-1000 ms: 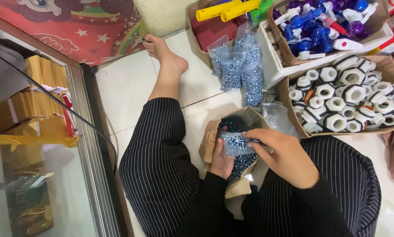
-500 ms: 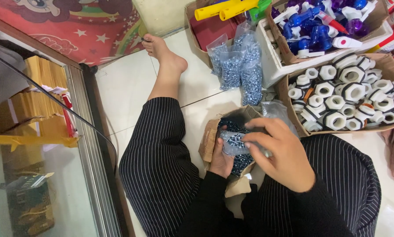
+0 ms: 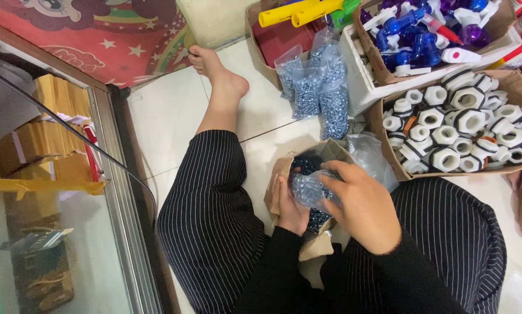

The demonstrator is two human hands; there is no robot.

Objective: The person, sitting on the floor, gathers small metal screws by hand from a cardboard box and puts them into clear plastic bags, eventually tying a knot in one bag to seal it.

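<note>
I sit on a tiled floor in striped black trousers with a torn brown cardboard box point(image 3: 331, 152) of small dark screws between my legs. My right hand point(image 3: 361, 204) is closed around a small clear plastic bag of screws point(image 3: 305, 189) held over the box. My left hand point(image 3: 291, 210) lies under it against the box's torn left flap, its fingers touching the bag and the screws.
Several filled clear bags of screws point(image 3: 318, 88) stand on the floor ahead. A cardboard box of white plastic nuts point(image 3: 463, 125) sits to the right, with a box of blue and purple fittings point(image 3: 425, 36) behind it. A glass display case point(image 3: 52, 192) is at left. My bare foot point(image 3: 217, 72) stretches forward.
My right hand has shifted from pinching the bag's top to gripping around the bag. The bag has dropped closer to the box.
</note>
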